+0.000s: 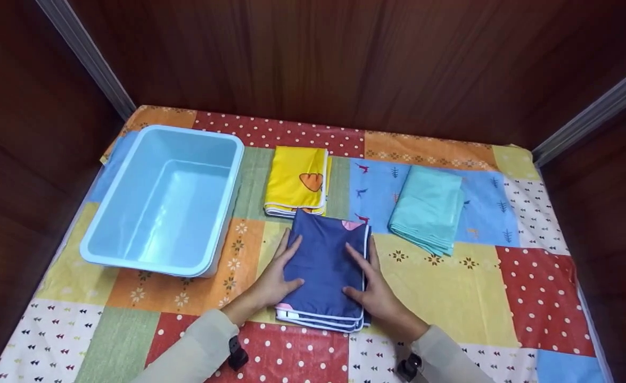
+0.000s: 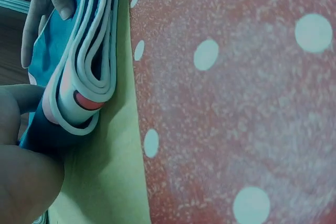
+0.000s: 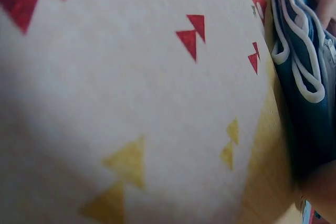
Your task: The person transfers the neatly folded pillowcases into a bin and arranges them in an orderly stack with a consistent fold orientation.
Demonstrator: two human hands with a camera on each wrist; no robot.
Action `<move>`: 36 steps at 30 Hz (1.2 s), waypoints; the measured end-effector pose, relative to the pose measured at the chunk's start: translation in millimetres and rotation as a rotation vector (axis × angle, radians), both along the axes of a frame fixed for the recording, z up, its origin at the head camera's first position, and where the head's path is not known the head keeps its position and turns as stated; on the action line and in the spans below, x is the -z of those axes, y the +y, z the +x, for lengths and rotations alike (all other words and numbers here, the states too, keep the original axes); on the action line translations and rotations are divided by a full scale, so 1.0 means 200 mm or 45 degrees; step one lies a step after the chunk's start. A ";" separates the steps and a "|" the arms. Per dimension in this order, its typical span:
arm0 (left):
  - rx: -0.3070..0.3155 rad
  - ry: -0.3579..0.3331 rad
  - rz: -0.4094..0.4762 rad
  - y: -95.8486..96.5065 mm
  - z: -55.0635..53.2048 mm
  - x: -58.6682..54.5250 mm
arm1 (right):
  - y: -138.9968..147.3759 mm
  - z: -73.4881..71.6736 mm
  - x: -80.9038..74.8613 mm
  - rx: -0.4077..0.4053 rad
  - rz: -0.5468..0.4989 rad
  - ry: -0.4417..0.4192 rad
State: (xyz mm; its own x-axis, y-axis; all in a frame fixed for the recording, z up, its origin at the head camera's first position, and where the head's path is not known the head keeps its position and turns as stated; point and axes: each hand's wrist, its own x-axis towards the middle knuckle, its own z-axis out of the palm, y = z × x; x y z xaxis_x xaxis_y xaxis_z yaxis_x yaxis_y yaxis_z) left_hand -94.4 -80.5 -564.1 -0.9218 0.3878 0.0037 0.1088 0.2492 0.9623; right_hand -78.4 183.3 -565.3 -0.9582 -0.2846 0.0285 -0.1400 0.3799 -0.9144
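Observation:
A folded navy cloth (image 1: 323, 266) with white piped edges and small pink patches lies in front of me in the head view. My left hand (image 1: 273, 282) touches its left side, fingers spread along the edge and thumb on top. On the opposite side, my right hand (image 1: 374, 290) rests with thumb and forefinger on the upper face, other fingers beside the edge. In the left wrist view, stacked folds of the navy cloth (image 2: 68, 103) show their white piping. The right wrist view shows a zipper (image 3: 329, 51) on it. The undersides of the folds are hidden.
A light blue plastic tub (image 1: 126, 213) stands at the left. Beyond the navy cloth lies a folded yellow cloth (image 1: 291, 178) with an orange print, and a folded teal cloth (image 1: 427, 207) lies to the right. Brown panels (image 1: 313, 64) border the patchwork-covered surface (image 1: 451, 298).

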 end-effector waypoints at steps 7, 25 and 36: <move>-0.007 -0.037 0.020 0.00 0.00 -0.01 | 0.00 0.00 0.00 0.007 -0.085 -0.025; 0.013 -0.074 0.028 -0.01 -0.01 -0.14 | 0.00 -0.01 -0.09 0.031 -0.162 -0.071; 0.001 -0.056 0.020 -0.04 -0.03 -0.24 | -0.01 -0.05 -0.21 0.034 -0.174 -0.096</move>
State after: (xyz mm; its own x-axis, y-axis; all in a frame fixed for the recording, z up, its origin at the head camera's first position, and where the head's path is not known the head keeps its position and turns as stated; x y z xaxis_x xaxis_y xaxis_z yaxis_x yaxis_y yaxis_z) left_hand -101.4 -87.5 -516.1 -0.9209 0.3885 -0.0308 0.0663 0.2340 0.9700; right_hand -87.5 180.9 -522.8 -0.9663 -0.2573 -0.0069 -0.0607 0.2539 -0.9653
